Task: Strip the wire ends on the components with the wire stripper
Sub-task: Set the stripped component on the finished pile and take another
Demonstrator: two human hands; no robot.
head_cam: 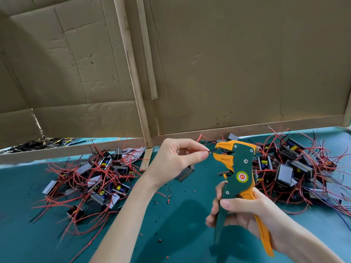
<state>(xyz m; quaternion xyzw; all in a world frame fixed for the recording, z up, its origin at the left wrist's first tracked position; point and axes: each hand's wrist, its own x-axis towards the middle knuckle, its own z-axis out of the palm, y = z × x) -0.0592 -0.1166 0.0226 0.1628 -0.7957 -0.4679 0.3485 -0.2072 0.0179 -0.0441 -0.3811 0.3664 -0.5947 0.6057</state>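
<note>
My right hand (245,211) grips the handles of a green and orange wire stripper (237,173), held upright with its orange jaws apart at the top. My left hand (180,158) pinches a thin black wire (211,150) between thumb and forefinger, its tip pointing into the gap between the jaws. A grey boxy component (185,173) hangs below my left hand, partly hidden by it.
Two piles of small transformers with red and black wires lie on the green table (171,234): one at left (95,179), one at right (296,168). Bits of stripped insulation dot the mat. A wooden rail (66,149) and cardboard wall close the back.
</note>
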